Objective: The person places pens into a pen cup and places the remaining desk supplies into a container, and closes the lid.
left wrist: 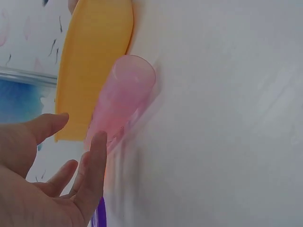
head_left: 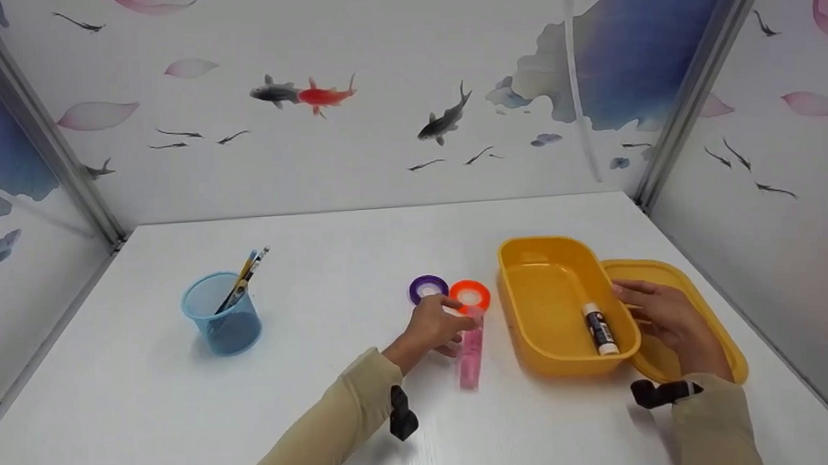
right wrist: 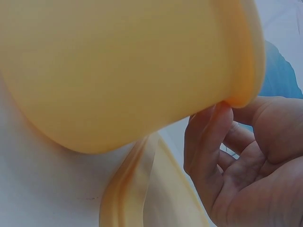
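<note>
My left hand (head_left: pixel 434 326) reaches over the left side of a pink translucent tube (head_left: pixel 470 358) lying on the table. In the left wrist view, thumb and fingers are spread apart beside the tube (left wrist: pixel 124 90), with nothing gripped. An orange tape roll (head_left: pixel 469 285) and a purple tape roll (head_left: pixel 423 282) lie just beyond this hand. My right hand (head_left: pixel 667 317) holds the right rim of a yellow box (head_left: pixel 544 365), fingers below the rim in the right wrist view. A glue stick (head_left: pixel 599 329) with a black label and white ends lies inside the box.
A yellow lid (head_left: pixel 723 357) lies on the table right of the box, partly beneath the right hand. On the left stands a blue cup (head_left: pixel 229 330) with several brushes or pencils (head_left: pixel 244 279) leaning in it. Patterned panels (head_left: pixel 367 171) enclose the table's back and sides.
</note>
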Available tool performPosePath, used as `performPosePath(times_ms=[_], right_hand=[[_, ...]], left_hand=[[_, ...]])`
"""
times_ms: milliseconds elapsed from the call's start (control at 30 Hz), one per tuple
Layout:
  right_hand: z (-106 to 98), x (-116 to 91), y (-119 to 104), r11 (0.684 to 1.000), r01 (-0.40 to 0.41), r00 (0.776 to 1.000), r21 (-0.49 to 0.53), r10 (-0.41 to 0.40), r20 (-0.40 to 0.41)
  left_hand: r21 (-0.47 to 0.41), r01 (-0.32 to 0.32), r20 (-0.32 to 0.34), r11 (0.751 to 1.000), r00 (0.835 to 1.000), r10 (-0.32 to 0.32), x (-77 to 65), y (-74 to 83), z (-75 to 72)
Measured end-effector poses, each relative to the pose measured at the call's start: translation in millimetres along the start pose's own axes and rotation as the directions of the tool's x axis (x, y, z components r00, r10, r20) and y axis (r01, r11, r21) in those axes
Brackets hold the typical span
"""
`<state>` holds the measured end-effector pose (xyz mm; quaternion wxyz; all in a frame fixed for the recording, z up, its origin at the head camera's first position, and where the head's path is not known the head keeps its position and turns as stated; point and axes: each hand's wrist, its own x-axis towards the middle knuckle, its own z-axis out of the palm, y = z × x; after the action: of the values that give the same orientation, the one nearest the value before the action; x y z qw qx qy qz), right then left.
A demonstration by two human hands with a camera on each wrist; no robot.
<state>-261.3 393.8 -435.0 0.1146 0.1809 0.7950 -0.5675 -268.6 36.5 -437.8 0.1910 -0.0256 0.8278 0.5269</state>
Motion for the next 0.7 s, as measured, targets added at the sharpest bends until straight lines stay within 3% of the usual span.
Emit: performPosePath(times_ms=[333, 700], right_hand=[[1.9, 0.1, 3.4, 1.000, -0.002, 1.000, 0.003, 0.002, -0.003], [0.2, 0.4, 3.7, 1.000, 0.025, 1.000, -0.018, -0.025, -0.001]], left_hand=[[0.030, 0.038, 0.003, 0.999, 0.999, -0.038, 2.3, -7.0, 6.7], [0.086, 0.008, 0.046, 0.996, 0.999, -0.012, 2.6, -1.3, 8.0]])
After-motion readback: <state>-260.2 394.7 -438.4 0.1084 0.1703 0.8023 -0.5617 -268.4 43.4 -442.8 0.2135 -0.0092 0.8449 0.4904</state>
